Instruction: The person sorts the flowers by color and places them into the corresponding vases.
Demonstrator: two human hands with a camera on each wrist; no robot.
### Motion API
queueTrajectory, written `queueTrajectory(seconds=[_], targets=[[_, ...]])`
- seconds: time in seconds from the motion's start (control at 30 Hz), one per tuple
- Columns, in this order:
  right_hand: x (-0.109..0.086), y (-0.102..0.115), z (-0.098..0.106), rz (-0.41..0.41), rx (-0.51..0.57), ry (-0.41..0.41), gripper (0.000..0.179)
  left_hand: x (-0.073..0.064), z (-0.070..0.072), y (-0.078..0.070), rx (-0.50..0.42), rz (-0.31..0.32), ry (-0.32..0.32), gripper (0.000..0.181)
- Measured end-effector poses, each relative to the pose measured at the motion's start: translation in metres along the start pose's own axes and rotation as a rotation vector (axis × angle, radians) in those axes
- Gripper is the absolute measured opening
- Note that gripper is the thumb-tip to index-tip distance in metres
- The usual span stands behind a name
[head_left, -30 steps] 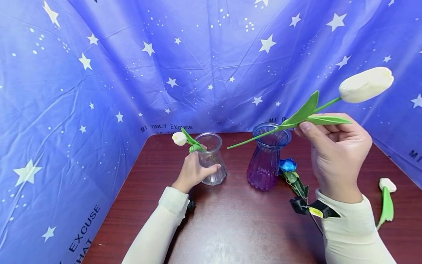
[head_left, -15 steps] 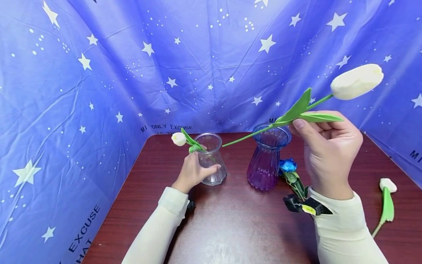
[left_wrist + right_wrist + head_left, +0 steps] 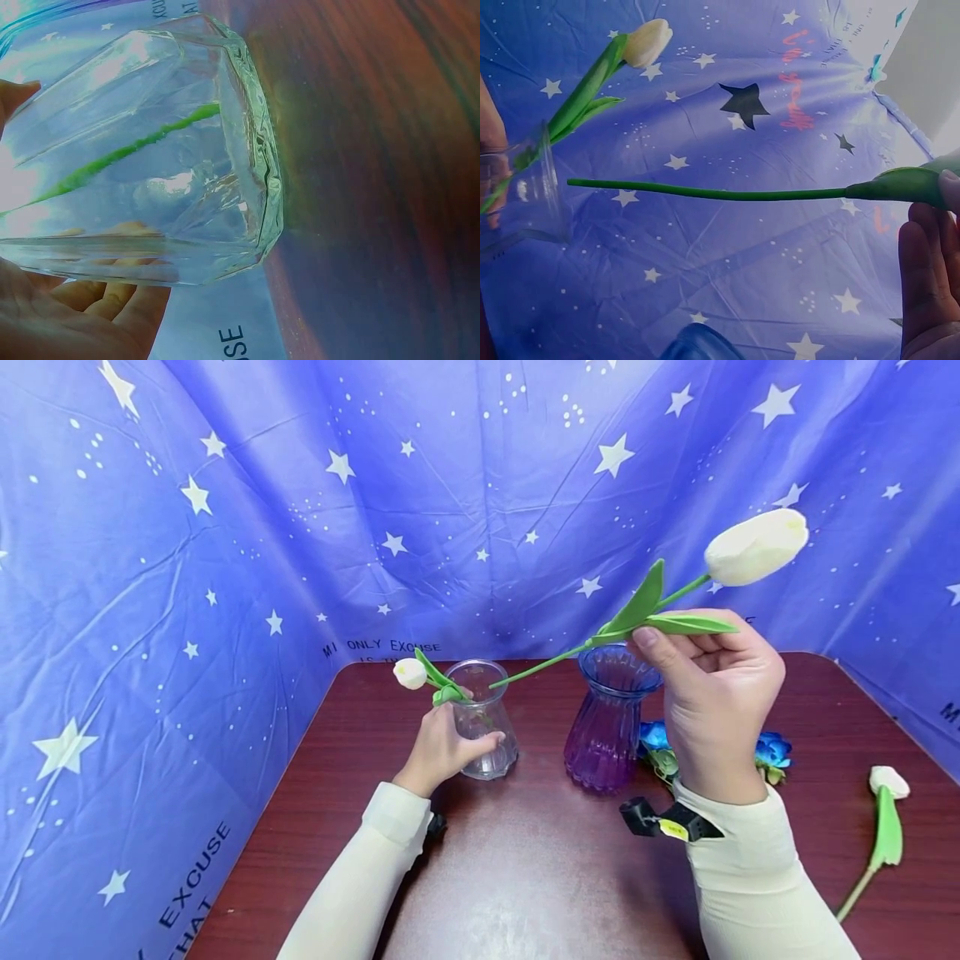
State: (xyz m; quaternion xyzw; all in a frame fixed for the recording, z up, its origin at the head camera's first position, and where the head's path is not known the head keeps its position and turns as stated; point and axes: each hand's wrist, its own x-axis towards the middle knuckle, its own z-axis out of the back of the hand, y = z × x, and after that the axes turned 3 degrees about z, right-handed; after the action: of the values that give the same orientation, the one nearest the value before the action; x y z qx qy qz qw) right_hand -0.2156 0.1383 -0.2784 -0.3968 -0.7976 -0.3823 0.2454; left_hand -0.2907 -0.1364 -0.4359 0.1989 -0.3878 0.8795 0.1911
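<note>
My left hand [image 3: 446,745] grips a clear glass vase [image 3: 491,758] standing on the table, thumb across its front and fingers round the far side. One white tulip [image 3: 409,673] leans out of its mouth to the left; in the left wrist view its green stem [image 3: 112,157] slants down inside the glass. My right hand [image 3: 720,702] pinches a second white tulip [image 3: 757,547] at its leaves, bloom up to the right. In the right wrist view the bare stem end [image 3: 574,182] is just outside the vase's rim [image 3: 553,187], apart from it.
A blue-purple glass vase [image 3: 603,739] stands below the held stem, beside my right hand. Blue flowers [image 3: 772,752] lie behind my right wrist, partly hidden. Another white tulip [image 3: 888,814] lies at the table's right. Starry blue cloth [image 3: 480,510] hangs around the table [image 3: 510,877].
My right hand has moved left with its tulip, bringing the stem end close to the clear vase's mouth. More blue flowers now show right of the wrist. My left hand stays on the vase.
</note>
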Motion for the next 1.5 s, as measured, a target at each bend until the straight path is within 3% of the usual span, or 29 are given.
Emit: queueTrajectory(seconds=[0.77, 1.13, 1.5], targets=[[-0.017, -0.026, 0.001, -0.046, -0.214, 0.126, 0.027, 0.001, 0.0, 0.0, -0.006, 0.007, 0.009, 0.07], [-0.029, -0.036, -0.004, -0.085, -0.249, 0.179, 0.025, 0.0, 0.0, 0.0, -0.005, 0.005, 0.007, 0.072], [-0.04, -0.043, -0.01, -0.096, -0.361, 0.222, 0.027, 0.0, 0.001, -0.001, 0.0, 0.016, 0.019, 0.07]])
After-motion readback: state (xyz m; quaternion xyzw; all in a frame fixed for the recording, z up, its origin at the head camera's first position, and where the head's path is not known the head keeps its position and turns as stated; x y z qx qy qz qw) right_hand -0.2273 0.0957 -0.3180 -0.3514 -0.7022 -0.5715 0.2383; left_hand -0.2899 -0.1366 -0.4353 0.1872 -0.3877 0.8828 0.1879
